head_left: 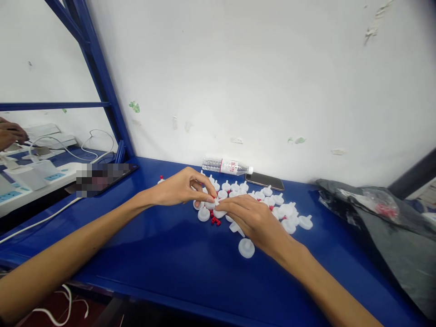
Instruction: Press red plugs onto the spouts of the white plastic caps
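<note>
My left hand (184, 187) is closed in a pinch, with a bit of red, seemingly a small red cap, at its fingertips. Close beside it, my right hand (254, 217) has its fingers round a white plastic disc with a nozzle (220, 212), partly hidden by the fingers. The two hands nearly meet over a pile of similar white discs (235, 187). Loose red caps (215, 220) lie on the blue table (163, 254) just below the fingertips. One separate disc (246, 248) rests nearer the front, left of my right wrist.
Behind the pile lie a plastic bottle (227, 166) on its side and a dark phone (264, 181). A grey plastic bag (384, 227) covers the right side. At left are another phone (109, 179), a white power strip (64, 171), cables and another person's hand (12, 134).
</note>
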Tool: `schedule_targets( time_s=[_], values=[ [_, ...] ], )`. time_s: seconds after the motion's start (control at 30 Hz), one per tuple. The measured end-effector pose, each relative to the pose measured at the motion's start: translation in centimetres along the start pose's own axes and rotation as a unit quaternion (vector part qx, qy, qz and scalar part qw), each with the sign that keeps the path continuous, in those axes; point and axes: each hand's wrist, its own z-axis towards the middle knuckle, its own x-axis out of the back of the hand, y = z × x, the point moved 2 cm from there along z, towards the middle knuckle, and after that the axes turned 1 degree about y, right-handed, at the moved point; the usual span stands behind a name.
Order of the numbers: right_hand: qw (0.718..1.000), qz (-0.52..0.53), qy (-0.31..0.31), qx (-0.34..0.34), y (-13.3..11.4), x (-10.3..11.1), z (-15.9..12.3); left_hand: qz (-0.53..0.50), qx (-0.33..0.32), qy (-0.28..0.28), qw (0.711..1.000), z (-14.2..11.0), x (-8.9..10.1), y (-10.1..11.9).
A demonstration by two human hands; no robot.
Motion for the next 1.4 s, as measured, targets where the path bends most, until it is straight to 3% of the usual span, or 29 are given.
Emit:
schedule_targets(
  time_s=[0.23,0.33,0.43,0.5,0.57,0.67,0.8,0.9,1.2,1.4],
  values=[
    [1.0,0.003,-0.015,-0.008,0.3,-0.3,-0.4,0.001,-0.002,-0.019,1.0,0.2,-1.3,-0.9],
    [1.0,0.002,-0.015,-0.02,0.2,-0.4,-0.2,0.008,0.008,-0.026,1.0,0.2,-0.9,-0.7],
    [0.998,-0.009,-0.018,-0.064,0.1,-0.2,0.1,0.048,0.026,-0.017,0.998,-0.3,1.0,-0.2],
    [0.996,-0.03,-0.004,-0.083,0.1,0.2,0.3,0.137,0.054,-0.009,0.989,-0.7,2.9,-0.1],
    [0.995,-0.047,0.007,-0.086,0.2,0.4,0.3,0.235,0.083,-0.015,0.968,-1.1,4.5,-0.6],
    [0.995,-0.059,-0.001,-0.08,0.5,0.3,0.2,0.3,0.112,-0.047,0.946,-1.3,5.6,-2.3],
    [0.995,-0.066,-0.017,-0.071,0.5,-0.1,0.1,0.332,0.135,-0.066,0.931,-1.4,5.0,-4.5],
    [0.995,-0.068,-0.024,-0.063,0.5,-0.4,0.0,0.355,0.141,-0.053,0.922,-1.7,4.4,-4.8],
    [0.994,-0.073,-0.042,-0.067,0.6,-0.4,0.0,0.439,0.079,0.014,0.895,-2.0,3.2,-2.5],
    [0.994,-0.067,-0.042,-0.081,0.6,-0.2,0.2,0.416,0.033,-0.015,0.908,-1.3,1.2,-0.8]
  ],
)
